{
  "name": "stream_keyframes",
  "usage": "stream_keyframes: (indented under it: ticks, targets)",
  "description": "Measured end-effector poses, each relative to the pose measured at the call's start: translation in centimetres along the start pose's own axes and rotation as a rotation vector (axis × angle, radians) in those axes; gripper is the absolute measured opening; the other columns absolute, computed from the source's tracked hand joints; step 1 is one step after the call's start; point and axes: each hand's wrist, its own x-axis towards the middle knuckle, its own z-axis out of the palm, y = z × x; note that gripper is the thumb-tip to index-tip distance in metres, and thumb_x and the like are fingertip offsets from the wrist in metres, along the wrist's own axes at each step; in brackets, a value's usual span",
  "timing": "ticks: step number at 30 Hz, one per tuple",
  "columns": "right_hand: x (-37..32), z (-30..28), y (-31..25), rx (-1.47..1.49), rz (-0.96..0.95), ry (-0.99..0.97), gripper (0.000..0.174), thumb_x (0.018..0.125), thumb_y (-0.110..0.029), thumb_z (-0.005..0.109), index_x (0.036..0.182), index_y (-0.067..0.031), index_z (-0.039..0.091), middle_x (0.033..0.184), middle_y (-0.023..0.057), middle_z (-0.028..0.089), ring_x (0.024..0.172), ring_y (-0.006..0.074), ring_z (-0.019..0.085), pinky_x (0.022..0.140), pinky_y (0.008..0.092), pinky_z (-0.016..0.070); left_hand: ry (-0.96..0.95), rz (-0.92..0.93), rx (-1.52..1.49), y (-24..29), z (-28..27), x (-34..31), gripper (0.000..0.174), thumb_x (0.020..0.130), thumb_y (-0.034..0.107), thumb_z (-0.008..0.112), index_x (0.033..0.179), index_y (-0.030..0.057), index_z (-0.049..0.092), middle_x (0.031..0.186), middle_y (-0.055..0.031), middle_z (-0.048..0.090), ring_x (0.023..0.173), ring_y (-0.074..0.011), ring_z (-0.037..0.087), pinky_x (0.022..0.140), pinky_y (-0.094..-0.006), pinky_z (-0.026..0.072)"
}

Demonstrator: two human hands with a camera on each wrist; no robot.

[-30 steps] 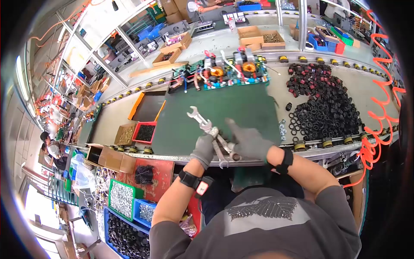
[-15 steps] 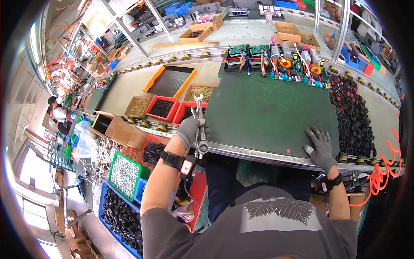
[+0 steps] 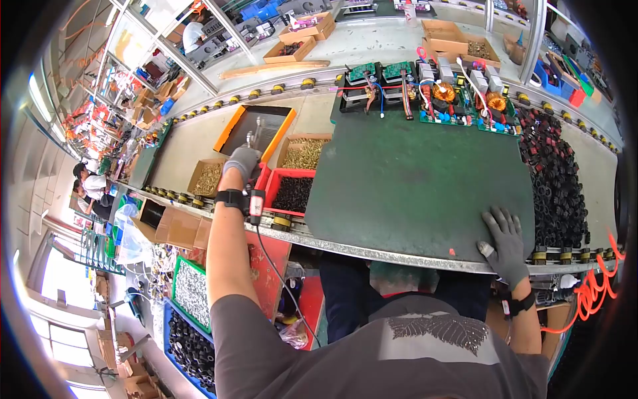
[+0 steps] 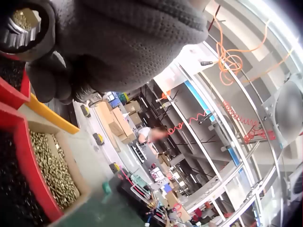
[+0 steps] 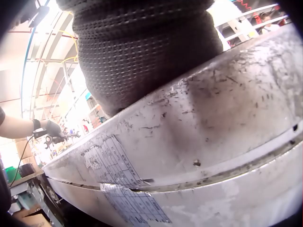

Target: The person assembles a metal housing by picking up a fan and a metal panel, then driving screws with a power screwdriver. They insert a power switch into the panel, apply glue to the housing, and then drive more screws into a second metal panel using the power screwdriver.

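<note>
My gloved left hand [image 3: 244, 161] grips metal wrenches [image 3: 258, 130], reaching over the near edge of an orange-rimmed dark tray [image 3: 288, 125]. In the left wrist view the ring end of one wrench [image 4: 21, 39] sticks out past the grey glove [image 4: 128, 45]. Fingers spread, my gloved right hand [image 3: 506, 247] rests on the green mat [image 3: 412, 179] close to its front right corner. The right wrist view has that glove [image 5: 142, 56] at the metal bench edge [image 5: 222, 109]; its fingers are hidden there.
A red bin of black parts [image 3: 269, 199] and cardboard boxes of brass-coloured parts [image 3: 302, 138] stand left of the mat. Circuit boards [image 3: 458, 106] line its back edge. Black rings and parts [image 3: 555, 186] are heaped at right, near an orange coiled hose [image 3: 598, 279].
My left hand has carried the wrenches left and forward, from the mat's front edge to the orange-rimmed tray. The right hand left the wrenches earlier and now lies on the mat.
</note>
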Motion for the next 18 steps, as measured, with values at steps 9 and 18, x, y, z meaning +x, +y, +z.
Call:
stream_keyframes:
  ticks: [9, 18]
  targets:
    - [0.7, -0.5, -0.6, -0.006, 0.008, -0.014, 0.06, 0.086, -0.046, 0.054, 0.134, -0.0095, 0.051, 0.14, 0.0181, 0.045, 0.133, 0.0388, 0.038, 0.114, 0.0507, 0.0225, 0.158, -0.327, -0.545, -2.1, -3.2, 0.1, 0.016, 0.087, 0.018, 0.061, 0.076, 0.0072, 0.064, 0.063, -0.0075, 0.06, 0.047, -0.02, 0.055, 0.043, -0.0354, 0.0452]
    - [1.0, -0.6, -0.9, -0.018, -0.005, -0.025, 0.06, 0.086, -0.044, 0.052, 0.134, -0.008, 0.05, 0.141, 0.0193, 0.044, 0.133, 0.0404, 0.038, 0.113, 0.0524, 0.0229, 0.347, -0.306, 0.345, -1.8, 6.4, -1.0, 0.033, 0.089, 0.019, 0.05, 0.11, -0.0021, 0.063, 0.111, -0.0266, 0.065, 0.105, -0.0381, 0.064, 0.087, -0.0429, 0.0525]
